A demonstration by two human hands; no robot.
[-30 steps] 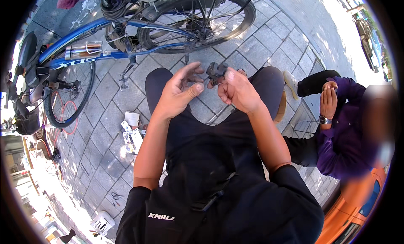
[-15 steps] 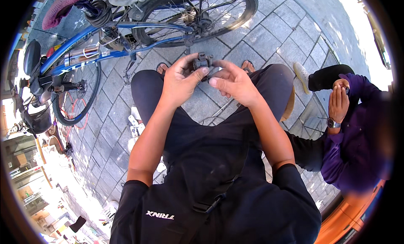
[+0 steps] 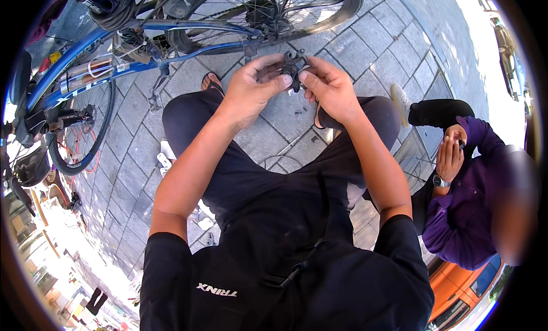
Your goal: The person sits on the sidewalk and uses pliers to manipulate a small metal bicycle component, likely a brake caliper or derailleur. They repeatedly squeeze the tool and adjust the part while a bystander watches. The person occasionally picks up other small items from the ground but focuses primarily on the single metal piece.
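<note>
A small dark metal bicycle part (image 3: 294, 66), shaped much like a brake caliper, is held up between both hands above my knees. My left hand (image 3: 255, 86) is closed on its left side, with the thumb along the near face. On the other side, my right hand (image 3: 331, 87) pinches it between thumb and fingers. The fingers cover some of the part, so its full outline is hidden. Beyond the hands lies a blue bicycle (image 3: 142, 68), whose spoked wheel (image 3: 274, 17) is at the top of the view.
At the right a person in a purple top (image 3: 465, 199) crouches, hands together around a small dark thing. Behind is an orange vehicle (image 3: 456, 294). Grey paving (image 3: 137, 142) spreads around my feet. Small white items (image 3: 164, 162) lie beside my left leg. A thin curved cable (image 3: 279, 158) rests between my legs.
The bicycle part has shifted a little right and away from me, and is turned. My right thumb and fingers have closed onto it. The bicycle sits further left in view.
</note>
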